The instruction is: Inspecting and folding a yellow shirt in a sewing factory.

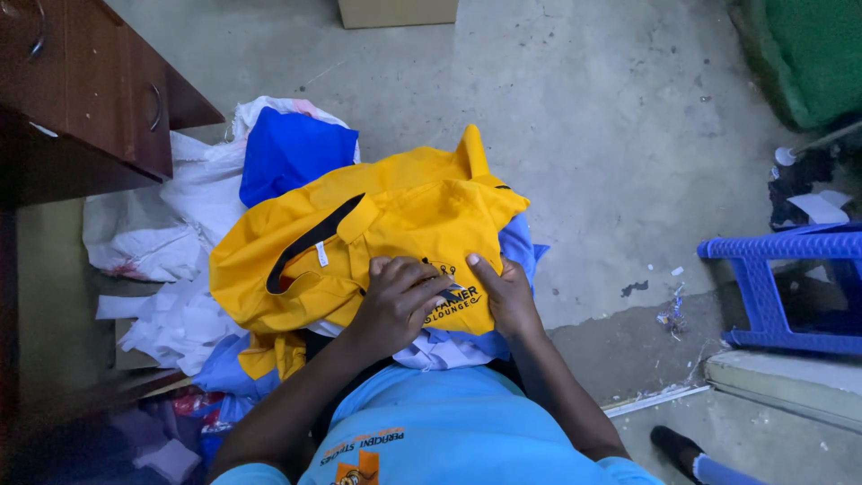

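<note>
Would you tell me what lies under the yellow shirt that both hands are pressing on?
Under the yellow shirt, a light blue garment shows at its right edge and white cloth below the left hand. The rest beneath is covered.

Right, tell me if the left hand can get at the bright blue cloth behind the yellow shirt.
Probably yes. The left hand rests flat on the yellow shirt, holding nothing, and the bright blue cloth lies uncovered on top of the pile just beyond it.

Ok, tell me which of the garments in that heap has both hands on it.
The yellow shirt with the black collar, on top of the heap. The left hand and right hand press on it; the blue garment lies untouched behind.
</note>
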